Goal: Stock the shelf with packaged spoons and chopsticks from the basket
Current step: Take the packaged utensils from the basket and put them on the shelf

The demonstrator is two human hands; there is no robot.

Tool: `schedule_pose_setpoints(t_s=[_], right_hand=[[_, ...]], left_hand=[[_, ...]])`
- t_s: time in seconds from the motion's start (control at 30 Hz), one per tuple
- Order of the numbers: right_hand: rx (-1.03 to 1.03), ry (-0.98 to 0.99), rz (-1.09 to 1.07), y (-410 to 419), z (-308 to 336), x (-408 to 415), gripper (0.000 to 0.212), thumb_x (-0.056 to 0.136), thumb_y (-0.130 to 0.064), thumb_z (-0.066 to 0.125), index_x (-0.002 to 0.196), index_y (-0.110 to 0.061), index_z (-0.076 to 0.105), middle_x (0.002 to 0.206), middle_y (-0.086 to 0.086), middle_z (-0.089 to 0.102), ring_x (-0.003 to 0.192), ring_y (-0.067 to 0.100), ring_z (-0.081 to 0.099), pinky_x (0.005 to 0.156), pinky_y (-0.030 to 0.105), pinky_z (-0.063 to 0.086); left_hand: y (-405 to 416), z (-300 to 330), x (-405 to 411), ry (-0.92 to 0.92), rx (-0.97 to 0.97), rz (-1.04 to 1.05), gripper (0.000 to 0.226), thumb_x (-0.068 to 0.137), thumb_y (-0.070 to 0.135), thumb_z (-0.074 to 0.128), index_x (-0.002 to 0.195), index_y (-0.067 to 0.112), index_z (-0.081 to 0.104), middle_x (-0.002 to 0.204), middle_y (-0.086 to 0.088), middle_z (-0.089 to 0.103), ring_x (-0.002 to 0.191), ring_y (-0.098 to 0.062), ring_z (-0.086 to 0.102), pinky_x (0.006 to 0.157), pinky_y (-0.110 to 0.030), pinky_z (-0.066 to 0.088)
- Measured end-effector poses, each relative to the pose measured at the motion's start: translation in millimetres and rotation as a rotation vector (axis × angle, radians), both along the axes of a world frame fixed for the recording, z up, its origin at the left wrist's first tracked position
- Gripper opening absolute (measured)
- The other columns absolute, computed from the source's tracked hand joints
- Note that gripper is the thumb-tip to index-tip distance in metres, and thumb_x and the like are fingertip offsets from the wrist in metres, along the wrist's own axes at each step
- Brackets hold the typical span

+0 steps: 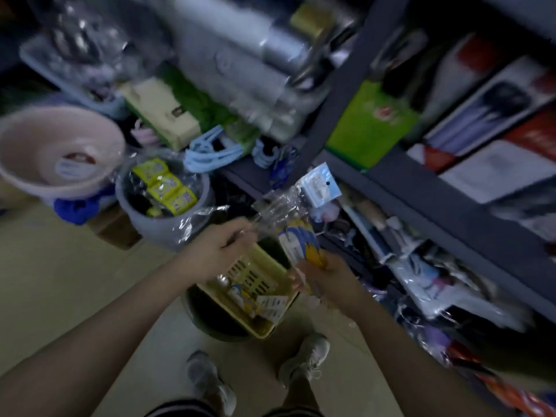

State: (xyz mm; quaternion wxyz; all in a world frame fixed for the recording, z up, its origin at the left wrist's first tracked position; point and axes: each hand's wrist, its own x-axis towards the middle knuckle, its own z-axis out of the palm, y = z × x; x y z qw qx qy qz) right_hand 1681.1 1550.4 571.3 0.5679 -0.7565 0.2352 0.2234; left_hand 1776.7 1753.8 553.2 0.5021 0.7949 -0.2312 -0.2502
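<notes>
A yellow slotted basket (255,323) sits on a dark round bin at floor level and holds several small packets. Above it my right hand (328,281) grips a bundle of packets with blue and yellow cards (301,242) by its lower end. My left hand (219,248) pinches the clear plastic wrap (273,206) at the bundle's upper left. A pale blue header card (322,185) shows at the top of the wrap. The dark grey shelf (421,188) runs along the right, packed with goods. The frame is blurred.
A grey bucket (156,224) with yellow packets stands left of the basket, and a pink basin (30,139) lies further left. Blue hangers (210,152) and boxes crowd the low shelf behind. My two shoes (307,359) are on the beige floor.
</notes>
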Motion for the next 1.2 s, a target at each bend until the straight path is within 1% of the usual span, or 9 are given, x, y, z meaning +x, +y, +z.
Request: schedule_pose_setpoints(t_s=[0.2,0.33,0.43,0.53,0.63,0.77,0.93,1.07,1.2], right_hand=[[-0.099,-0.347,-0.378,-52.7,121.6,-44.2,0.026,0.084,-0.026,0.063,0.080,-0.001,0.060,0.065,0.021,0.063,0.059,0.027,0.058,0.059,0.035,0.050],[-0.116,-0.584,-0.584,-103.0,176.3,-66.1,0.019,0.087,-0.015,0.061,0.106,-0.017,0.060,0.083,-0.002,0.068,0.069,0.005,0.065,0.066,0.021,0.054],[-0.028,-0.628,-0.735,-145.1,213.0,-74.9,0.019,0.089,-0.003,0.052,0.094,-0.020,0.056,0.071,-0.001,0.064,0.054,0.011,0.064,0.050,0.020,0.051],[-0.007,-0.690,-0.827,-197.6,250.8,-66.6,0.015,0.085,0.001,0.047,0.088,-0.012,0.050,0.075,0.014,0.055,0.061,0.028,0.057,0.055,0.030,0.050],[-0.102,-0.749,-0.870,-256.0,287.8,-44.6,0.014,0.083,0.001,0.048,0.084,-0.013,0.049,0.071,0.013,0.052,0.052,0.021,0.056,0.050,0.026,0.048],[-0.211,-0.694,-0.761,-320.2,318.5,-5.8,0.014,0.081,0.003,0.054,0.078,-0.010,0.051,0.067,0.010,0.054,0.043,0.014,0.056,0.046,0.025,0.048],[-0.502,-0.543,-0.618,-378.1,312.5,29.3,0.032,0.075,-0.006,0.067,0.102,-0.002,0.051,0.099,0.016,0.062,0.089,0.028,0.062,0.076,0.039,0.054],[-0.733,-0.505,-0.467,-394.9,310.2,32.2,0.051,0.079,-0.021,0.069,0.119,-0.002,0.043,0.116,0.016,0.055,0.109,0.033,0.054,0.078,0.037,0.044],[-1.089,-0.364,-0.242,-407.9,300.7,31.8,0.058,0.083,-0.053,0.055,0.109,-0.001,0.053,0.126,0.022,0.051,0.119,0.038,0.044,0.094,0.041,0.040]], left_hand=[[-79.2,139.8,4.9,0.174,-0.361,-0.044,0.022,0.095,0.016,0.042,0.074,0.013,0.049,0.045,0.009,0.036,0.041,-0.003,0.028,0.038,-0.013,0.021],[-142.7,208.7,-9.3,0.191,-0.503,-0.005,0.029,0.092,-0.001,0.036,0.076,0.020,0.049,0.046,0.004,0.043,0.036,-0.006,0.025,0.037,-0.014,0.015],[-190.7,246.5,-19.3,0.194,-0.500,-0.045,0.026,0.090,-0.002,0.036,0.081,0.020,0.048,0.058,-0.004,0.047,0.033,-0.007,0.029,0.036,-0.013,0.019],[-239.6,277.0,-25.8,0.208,-0.535,-0.018,0.022,0.090,-0.001,0.042,0.081,0.018,0.049,0.059,-0.003,0.055,0.037,-0.010,0.041,0.035,-0.013,0.031],[-282.4,300.4,-26.3,0.192,-0.537,0.016,0.018,0.088,0.003,0.050,0.084,0.020,0.053,0.071,-0.003,0.063,0.043,-0.005,0.054,0.040,-0.013,0.040],[-333.3,317.5,-14.6,0.159,-0.499,0.035,0.020,0.082,0.009,0.062,0.101,0.018,0.058,0.081,0.001,0.067,0.052,-0.001,0.061,0.051,-0.017,0.047],[-390.5,321.5,1.6,-0.030,-0.399,0.072,0.031,0.082,0.014,0.065,0.110,0.018,0.053,0.094,-0.003,0.065,0.071,-0.010,0.062,0.058,-0.020,0.051],[-422.6,316.7,14.3,-0.179,-0.330,0.116,0.027,0.083,0.016,0.064,0.104,0.021,0.049,0.094,-0.005,0.062,0.075,-0.016,0.060,0.067,-0.028,0.047],[-441.8,311.0,23.6,-0.478,-0.120,0.127,0.025,0.086,0.022,0.059,0.109,0.017,0.051,0.095,-0.004,0.061,0.083,-0.023,0.059,0.073,-0.032,0.046]])
